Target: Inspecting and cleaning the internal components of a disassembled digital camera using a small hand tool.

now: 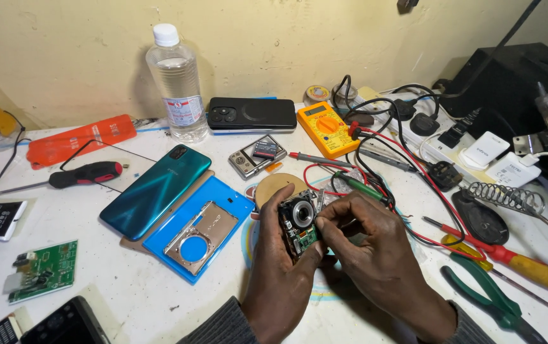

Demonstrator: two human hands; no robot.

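Above white bench, both hands' grip, left hand (278,267), right hand (376,245), on boxy bare camera body (299,223) w/ round lens

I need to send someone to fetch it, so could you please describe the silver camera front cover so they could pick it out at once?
Start at the white worktable and find the teal phone left of the hands. Beside it lies a bright blue flat case, and the silver camera front cover rests on that. It is the only flat metal plate there, with a round hole showing blue through it.
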